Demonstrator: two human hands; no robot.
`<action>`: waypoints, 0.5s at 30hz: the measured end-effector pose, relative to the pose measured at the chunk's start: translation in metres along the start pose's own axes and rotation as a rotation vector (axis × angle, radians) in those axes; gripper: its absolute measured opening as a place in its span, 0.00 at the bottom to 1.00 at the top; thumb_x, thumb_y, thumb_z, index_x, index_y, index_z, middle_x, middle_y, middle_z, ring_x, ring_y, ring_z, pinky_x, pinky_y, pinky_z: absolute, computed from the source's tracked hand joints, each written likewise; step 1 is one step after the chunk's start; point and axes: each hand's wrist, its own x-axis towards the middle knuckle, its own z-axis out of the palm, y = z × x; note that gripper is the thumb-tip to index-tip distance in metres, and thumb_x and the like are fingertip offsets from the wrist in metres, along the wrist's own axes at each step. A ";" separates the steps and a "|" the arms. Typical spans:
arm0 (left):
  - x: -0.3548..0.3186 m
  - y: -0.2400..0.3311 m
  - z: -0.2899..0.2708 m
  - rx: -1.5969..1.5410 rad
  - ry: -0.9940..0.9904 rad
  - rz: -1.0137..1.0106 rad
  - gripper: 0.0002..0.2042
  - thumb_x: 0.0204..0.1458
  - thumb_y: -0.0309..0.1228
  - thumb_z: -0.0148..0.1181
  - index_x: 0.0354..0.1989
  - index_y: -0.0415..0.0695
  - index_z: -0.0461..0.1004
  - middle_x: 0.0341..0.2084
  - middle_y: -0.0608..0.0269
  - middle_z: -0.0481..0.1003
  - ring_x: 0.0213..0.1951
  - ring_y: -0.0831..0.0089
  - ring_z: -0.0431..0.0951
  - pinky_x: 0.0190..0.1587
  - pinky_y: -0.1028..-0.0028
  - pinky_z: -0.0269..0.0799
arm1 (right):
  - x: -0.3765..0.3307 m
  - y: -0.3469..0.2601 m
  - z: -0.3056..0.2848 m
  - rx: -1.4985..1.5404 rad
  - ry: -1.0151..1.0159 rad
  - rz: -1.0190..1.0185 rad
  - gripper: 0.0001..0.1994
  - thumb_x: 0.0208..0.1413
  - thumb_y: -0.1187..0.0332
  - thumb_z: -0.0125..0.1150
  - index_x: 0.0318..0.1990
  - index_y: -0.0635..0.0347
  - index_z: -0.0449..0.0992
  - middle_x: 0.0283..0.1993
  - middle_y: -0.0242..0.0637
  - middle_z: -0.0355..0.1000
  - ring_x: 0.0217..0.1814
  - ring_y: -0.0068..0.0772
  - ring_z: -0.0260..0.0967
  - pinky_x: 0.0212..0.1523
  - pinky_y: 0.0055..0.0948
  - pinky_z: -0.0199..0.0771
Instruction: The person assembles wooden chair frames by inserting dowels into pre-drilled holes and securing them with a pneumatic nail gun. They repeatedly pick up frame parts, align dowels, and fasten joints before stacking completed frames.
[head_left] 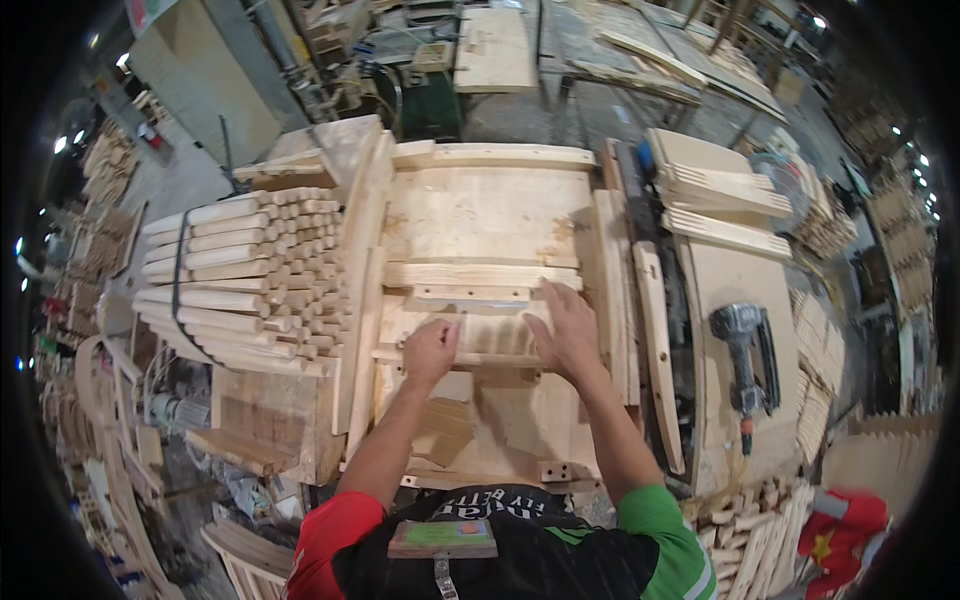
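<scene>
Pale wooden slats [482, 275] lie crosswise in front of me, with a narrow drilled rail [470, 293] along their near side. A shorter wooden board [492, 335] lies between my hands. My left hand [431, 350] is closed in a fist at the board's left end, and its fingers hide whatever they hold. At the other end is my right hand [568, 330], thumb and fingers apart. Its fingertips reach the right end of the slats and rail, while the thumb is beside the board. A lower wooden crosspiece [490, 359] runs just below both hands.
A strapped bundle of round wooden rods [230, 270] lies to the left. On the right bench are a nail gun [742, 365] and wooden slats with shaped ends [725, 190]. A long drilled wooden rail [657, 350] stands along the bench's inner edge.
</scene>
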 end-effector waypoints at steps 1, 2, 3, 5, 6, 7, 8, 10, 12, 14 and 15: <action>-0.005 0.000 0.004 -0.033 0.003 0.016 0.13 0.64 0.42 0.63 0.34 0.46 0.82 0.31 0.51 0.82 0.37 0.47 0.83 0.40 0.51 0.78 | -0.028 0.004 -0.030 0.069 0.027 0.095 0.29 0.64 0.60 0.67 0.70 0.60 0.72 0.64 0.54 0.73 0.65 0.60 0.71 0.66 0.52 0.70; -0.009 0.002 0.007 -0.059 -0.011 0.020 0.12 0.64 0.41 0.63 0.34 0.46 0.82 0.31 0.51 0.82 0.37 0.47 0.83 0.40 0.51 0.78 | -0.061 0.010 -0.058 -0.003 0.083 0.181 0.28 0.64 0.62 0.67 0.70 0.61 0.72 0.61 0.54 0.74 0.63 0.61 0.72 0.65 0.51 0.72; -0.006 0.004 0.007 -0.079 -0.017 0.026 0.12 0.64 0.41 0.64 0.35 0.46 0.82 0.31 0.51 0.82 0.37 0.47 0.83 0.40 0.51 0.78 | -0.093 0.014 -0.085 -0.071 0.145 0.261 0.27 0.64 0.63 0.67 0.69 0.61 0.72 0.59 0.54 0.75 0.61 0.62 0.73 0.63 0.50 0.74; -0.005 0.000 0.004 -0.097 0.010 0.062 0.11 0.63 0.39 0.65 0.35 0.45 0.82 0.30 0.52 0.81 0.36 0.48 0.82 0.39 0.52 0.77 | -0.146 0.008 -0.128 -0.255 0.179 0.391 0.25 0.63 0.67 0.67 0.66 0.62 0.73 0.53 0.53 0.75 0.56 0.62 0.74 0.56 0.54 0.75; -0.005 0.005 0.007 -0.110 0.010 0.118 0.11 0.63 0.40 0.65 0.35 0.45 0.82 0.30 0.52 0.81 0.36 0.48 0.82 0.40 0.52 0.77 | -0.167 0.008 -0.140 -0.377 0.180 0.424 0.23 0.61 0.68 0.68 0.62 0.61 0.75 0.51 0.53 0.74 0.53 0.62 0.74 0.53 0.55 0.75; -0.004 0.012 0.010 -0.124 0.005 0.182 0.11 0.62 0.40 0.66 0.35 0.45 0.82 0.30 0.53 0.81 0.36 0.48 0.81 0.40 0.52 0.77 | -0.189 0.014 -0.149 -0.451 0.082 0.491 0.22 0.59 0.68 0.69 0.60 0.61 0.75 0.52 0.53 0.74 0.53 0.62 0.74 0.51 0.56 0.76; -0.004 0.018 0.010 -0.131 -0.001 0.243 0.11 0.62 0.40 0.66 0.34 0.45 0.82 0.30 0.53 0.81 0.36 0.48 0.81 0.41 0.53 0.77 | -0.205 0.021 -0.153 -0.515 -0.022 0.559 0.21 0.58 0.68 0.71 0.58 0.61 0.76 0.52 0.53 0.74 0.53 0.62 0.75 0.50 0.56 0.76; -0.004 0.039 0.015 -0.183 -0.098 0.298 0.12 0.61 0.41 0.67 0.35 0.45 0.82 0.30 0.54 0.81 0.37 0.50 0.80 0.43 0.53 0.76 | -0.219 0.039 -0.148 -0.585 -0.051 0.559 0.22 0.57 0.67 0.72 0.57 0.60 0.75 0.50 0.51 0.75 0.51 0.61 0.76 0.48 0.55 0.76; -0.007 0.055 0.022 -0.214 -0.190 0.353 0.12 0.60 0.41 0.68 0.35 0.44 0.83 0.31 0.54 0.80 0.38 0.50 0.80 0.44 0.54 0.76 | -0.221 0.048 -0.149 -0.507 -0.099 0.551 0.22 0.56 0.67 0.73 0.57 0.60 0.74 0.48 0.49 0.76 0.50 0.59 0.76 0.46 0.54 0.77; -0.011 0.062 0.026 -0.227 -0.283 0.416 0.14 0.60 0.42 0.69 0.35 0.43 0.83 0.32 0.52 0.81 0.40 0.50 0.79 0.46 0.55 0.75 | -0.214 0.053 -0.152 -0.279 -0.160 0.538 0.24 0.56 0.68 0.73 0.58 0.60 0.73 0.45 0.47 0.77 0.48 0.57 0.77 0.45 0.50 0.77; -0.013 0.063 0.026 -0.212 -0.305 0.446 0.14 0.59 0.43 0.70 0.36 0.43 0.83 0.33 0.53 0.81 0.40 0.51 0.79 0.47 0.55 0.75 | -0.209 0.054 -0.150 -0.014 -0.204 0.710 0.23 0.58 0.67 0.73 0.59 0.58 0.72 0.41 0.41 0.78 0.46 0.47 0.79 0.44 0.44 0.77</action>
